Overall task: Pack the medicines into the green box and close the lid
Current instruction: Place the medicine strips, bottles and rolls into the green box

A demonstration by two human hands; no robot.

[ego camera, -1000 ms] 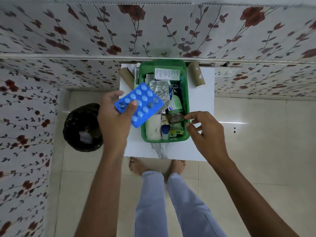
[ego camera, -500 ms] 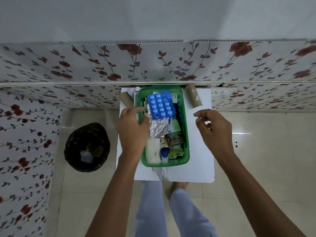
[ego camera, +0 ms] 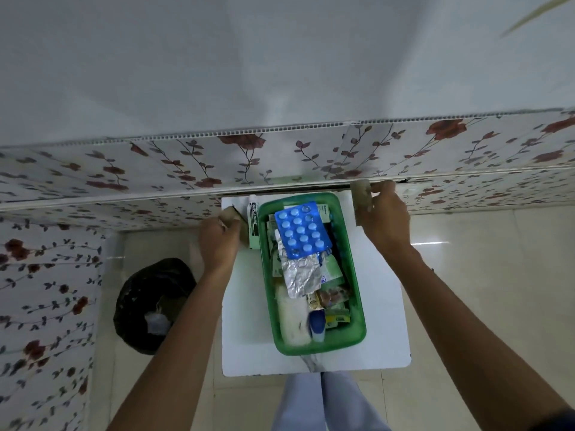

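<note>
Floor tiles at the far left carry a black bin bag (ego camera: 154, 306), just beside the white bench (ego camera: 382, 306). Over the bench's far left corner the left hand (ego camera: 219, 241) is curled around a brown cardboard roll (ego camera: 229, 213), fingers closed on it. Right of that roll a white Cipladine carton (ego camera: 253, 223) lies against the outside wall of the green box (ego camera: 357, 309). The box sits lidless at the middle of the bench, crowded with medicines: a blue blister pack (ego camera: 303, 230) on top at the far end, a crumpled foil strip (ego camera: 303, 275) below it, a white bottle and small packets nearer the person. At the bench's far right corner the right hand (ego camera: 384, 216) grips a pale roll (ego camera: 362, 197), blurred
</note>
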